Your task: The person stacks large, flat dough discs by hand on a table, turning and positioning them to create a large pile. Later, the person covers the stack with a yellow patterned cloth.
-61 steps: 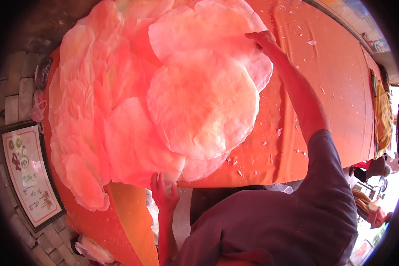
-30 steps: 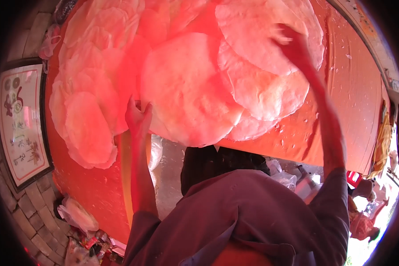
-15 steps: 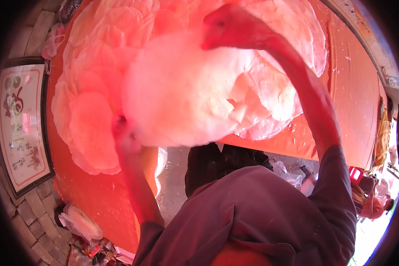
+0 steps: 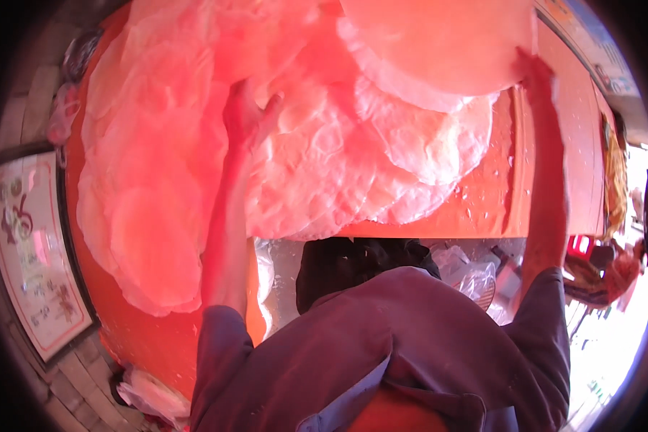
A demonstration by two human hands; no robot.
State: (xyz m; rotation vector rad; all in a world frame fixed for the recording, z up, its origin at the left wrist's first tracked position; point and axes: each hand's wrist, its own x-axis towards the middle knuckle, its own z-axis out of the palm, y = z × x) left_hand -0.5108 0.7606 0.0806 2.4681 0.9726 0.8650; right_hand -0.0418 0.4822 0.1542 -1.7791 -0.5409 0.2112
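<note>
Many thin, pale round sheets, like flatbreads (image 4: 317,151), lie overlapping in a broad heap on the orange-covered table (image 4: 475,212). At the upper right, one large smooth flatbread (image 4: 439,43) lies over the heap, its far part cut off by the top of the view. My right hand (image 4: 538,70) is closed at the right edge of this flatbread, its fingertips partly hidden. Over the left-middle of the heap, my left hand (image 4: 250,115) is open, thumb apart from the fingers, holding nothing.
A framed panel with brush writing (image 4: 39,252) leans on the left beside brick paving. Plastic bags (image 4: 155,396) lie at the lower left. Below the table's near edge are a black bag (image 4: 360,266) and clear plastic (image 4: 464,273). A yellow cloth (image 4: 615,183) hangs at the right.
The large flatbread, blurred in front of me before, now lies at the upper right. My right hand moved right; my left hand moved up and away from it, now open.
</note>
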